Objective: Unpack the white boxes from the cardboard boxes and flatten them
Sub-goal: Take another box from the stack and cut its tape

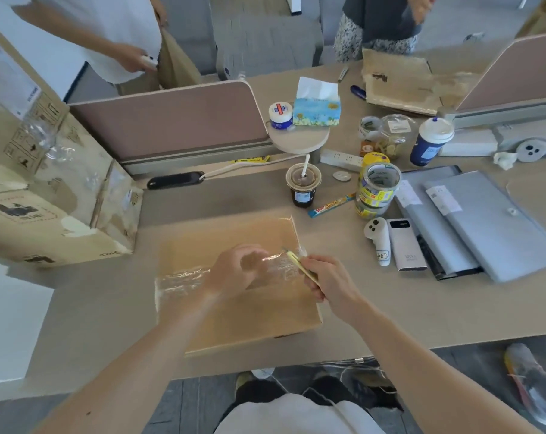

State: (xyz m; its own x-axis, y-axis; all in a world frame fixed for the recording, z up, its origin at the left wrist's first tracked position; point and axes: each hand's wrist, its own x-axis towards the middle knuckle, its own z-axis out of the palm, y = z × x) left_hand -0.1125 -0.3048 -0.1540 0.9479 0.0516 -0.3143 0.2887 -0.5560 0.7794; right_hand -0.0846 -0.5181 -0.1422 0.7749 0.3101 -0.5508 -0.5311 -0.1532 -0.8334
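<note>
A flat brown cardboard box [259, 321] is laid on the beige desk [390, 308], near its front edge. Clear crinkled tape [184, 277] is stretched across its top. A slim yellow cutter [300, 265] is gripped in the right hand [328, 283], tip at the tape. The left hand [234, 269] is curled over the tape; through blur, no pinch can be confirmed.

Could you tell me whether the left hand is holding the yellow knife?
No, the right hand grips the yellow knife above the taped cardboard box.
</note>
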